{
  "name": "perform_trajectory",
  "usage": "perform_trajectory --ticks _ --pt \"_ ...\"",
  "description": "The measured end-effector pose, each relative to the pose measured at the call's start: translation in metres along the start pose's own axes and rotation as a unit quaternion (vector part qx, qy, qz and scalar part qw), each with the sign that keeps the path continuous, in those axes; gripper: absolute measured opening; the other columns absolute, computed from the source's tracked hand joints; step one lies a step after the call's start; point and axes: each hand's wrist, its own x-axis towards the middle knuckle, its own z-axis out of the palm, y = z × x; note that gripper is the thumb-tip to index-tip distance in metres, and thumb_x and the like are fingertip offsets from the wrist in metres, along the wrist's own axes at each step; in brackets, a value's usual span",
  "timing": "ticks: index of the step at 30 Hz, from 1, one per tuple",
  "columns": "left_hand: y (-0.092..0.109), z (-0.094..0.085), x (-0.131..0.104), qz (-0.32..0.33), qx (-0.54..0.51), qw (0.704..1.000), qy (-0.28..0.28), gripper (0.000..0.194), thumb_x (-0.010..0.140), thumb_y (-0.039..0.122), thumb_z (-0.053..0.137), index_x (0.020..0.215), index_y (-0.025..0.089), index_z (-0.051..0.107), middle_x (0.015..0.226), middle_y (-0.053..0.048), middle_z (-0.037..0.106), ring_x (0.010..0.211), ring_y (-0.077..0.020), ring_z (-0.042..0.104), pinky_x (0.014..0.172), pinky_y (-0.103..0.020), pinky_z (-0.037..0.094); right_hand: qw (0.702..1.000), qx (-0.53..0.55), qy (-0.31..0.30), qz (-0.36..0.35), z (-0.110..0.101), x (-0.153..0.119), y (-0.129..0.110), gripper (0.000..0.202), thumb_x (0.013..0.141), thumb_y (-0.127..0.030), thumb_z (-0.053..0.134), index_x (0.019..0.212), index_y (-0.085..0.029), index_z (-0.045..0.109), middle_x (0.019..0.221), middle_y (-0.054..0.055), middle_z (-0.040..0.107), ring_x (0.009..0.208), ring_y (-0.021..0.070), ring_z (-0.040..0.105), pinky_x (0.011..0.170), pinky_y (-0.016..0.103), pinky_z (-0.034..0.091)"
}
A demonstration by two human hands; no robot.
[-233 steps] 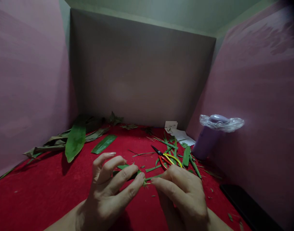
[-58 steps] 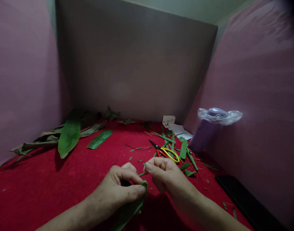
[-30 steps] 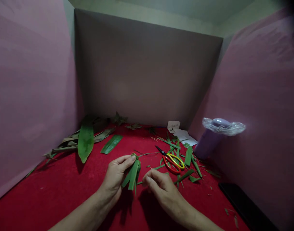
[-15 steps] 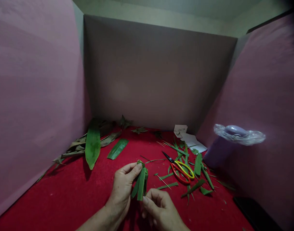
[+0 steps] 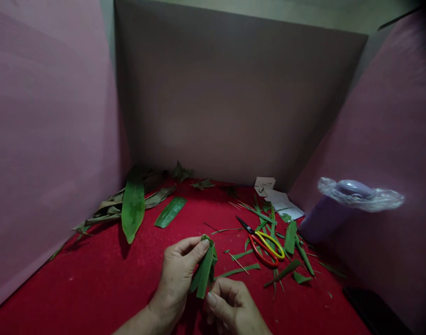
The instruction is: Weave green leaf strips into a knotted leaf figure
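My left hand (image 5: pixel 183 263) pinches the top of a folded green leaf piece (image 5: pixel 205 274) between thumb and fingers. Its flat strips hang down from the rolled knot at the top. Just right of the strips' lower ends, my right hand (image 5: pixel 230 302) is closed, thumb against forefinger. Something thin may be in that pinch, but I cannot make it out. Right of the hands lies a pair of scissors (image 5: pixel 262 243) with one red and one yellow handle, blades pointing away to the left. Close by is a thin wooden stick (image 5: pixel 238 263), like a toothpick.
Leaf scraps (image 5: pixel 290 237) are scattered around the scissors. At left are a long green leaf (image 5: pixel 133 207), a cut leaf piece (image 5: pixel 170 212) and dried leaves (image 5: pixel 110 210). White paper (image 5: pixel 282 204), a plastic-topped purple container (image 5: pixel 324 218) and a black object (image 5: pixel 373 309) are at right.
The view has tilted and shifted slightly. My left hand still grips the leaf piece, whose strips have swung a little down and left. My right hand stays closed near their ends.
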Motion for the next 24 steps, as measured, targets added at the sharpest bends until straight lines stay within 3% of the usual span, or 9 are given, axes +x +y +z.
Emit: perform_trajectory --ticks 12,24 --pt "0.0030 0.0011 -0.0040 0.029 0.028 0.999 0.008 0.018 0.059 0.031 0.078 0.068 0.016 0.073 0.051 0.001 0.068 0.043 -0.0108 0.056 0.039 -0.017 0.044 1.000 -0.019 0.005 -0.004 -0.0026 0.0003 0.0091 0.053 0.061 -0.069 0.059 0.058 -0.018 0.045 0.048 -0.002 0.049 0.039 0.0087 0.041 0.040 0.021 0.028" --pt "0.0046 0.0018 -0.0059 0.027 0.024 0.999 0.009 0.016 0.059 0.028 0.078 0.069 0.016 0.074 0.051 0.001 0.069 0.043 -0.0107 0.057 0.040 -0.016 0.045 0.999 -0.038 0.004 0.013 0.0002 -0.0024 0.0030 0.051 0.060 -0.067 0.059 0.057 -0.018 0.044 0.047 -0.003 0.048 0.040 0.0084 0.041 0.040 0.021 0.029"
